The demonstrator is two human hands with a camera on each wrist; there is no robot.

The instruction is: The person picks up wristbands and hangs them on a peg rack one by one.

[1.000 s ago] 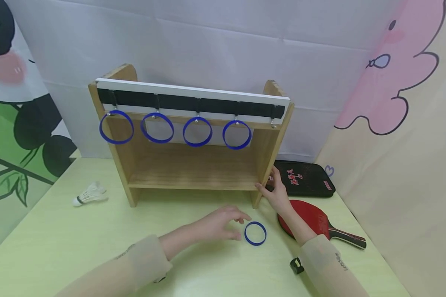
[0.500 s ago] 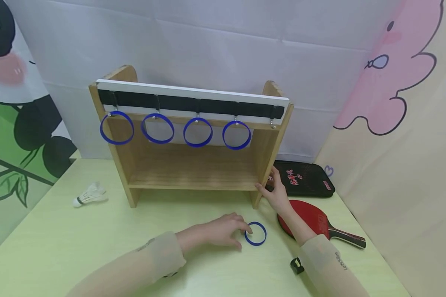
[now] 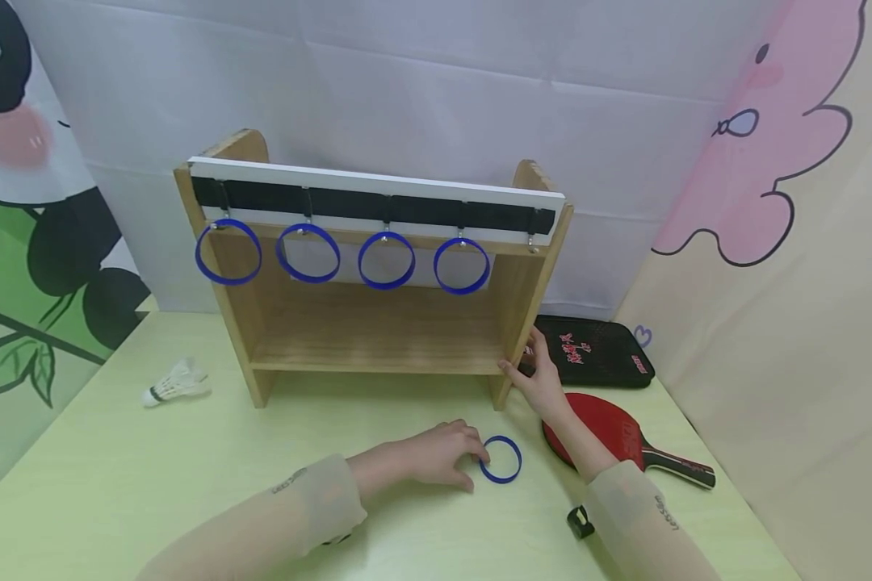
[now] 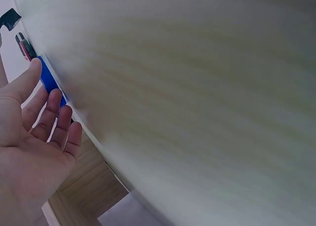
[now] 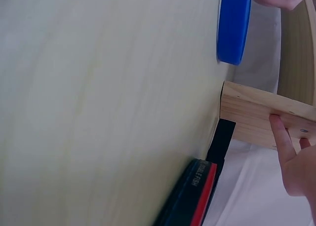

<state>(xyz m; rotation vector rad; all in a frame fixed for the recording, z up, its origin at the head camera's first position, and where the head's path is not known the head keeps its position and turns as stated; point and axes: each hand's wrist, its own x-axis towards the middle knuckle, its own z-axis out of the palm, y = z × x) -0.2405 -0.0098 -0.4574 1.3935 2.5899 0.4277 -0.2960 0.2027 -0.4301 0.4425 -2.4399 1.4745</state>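
A small wooden shelf (image 3: 378,327) stands on the table, a white and black strip with hooks along its top. Blue rings (image 3: 386,286) hang from several hooks; the rightmost hook (image 3: 533,242) bears none. Another blue ring (image 3: 514,476) lies on the table before the shelf. My left hand (image 3: 436,457) is at that ring's left edge, fingers loosely bent and fingertips at the rim, thumb apart from them. With its thumb at the front edge and fingers on the outer side, my right hand (image 3: 541,383) holds the shelf's right side panel (image 5: 256,105).
A red table tennis bat (image 3: 610,424) lies right of my right forearm, before a black case (image 3: 603,351). A small black object (image 3: 580,523) is near the right sleeve. At the left lies a shuttlecock (image 3: 177,383). Cloth and printed walls close off the back and sides.
My left hand has moved slightly right and down to the loose ring, its fingertips now at the rim. My right hand stays on the side panel.
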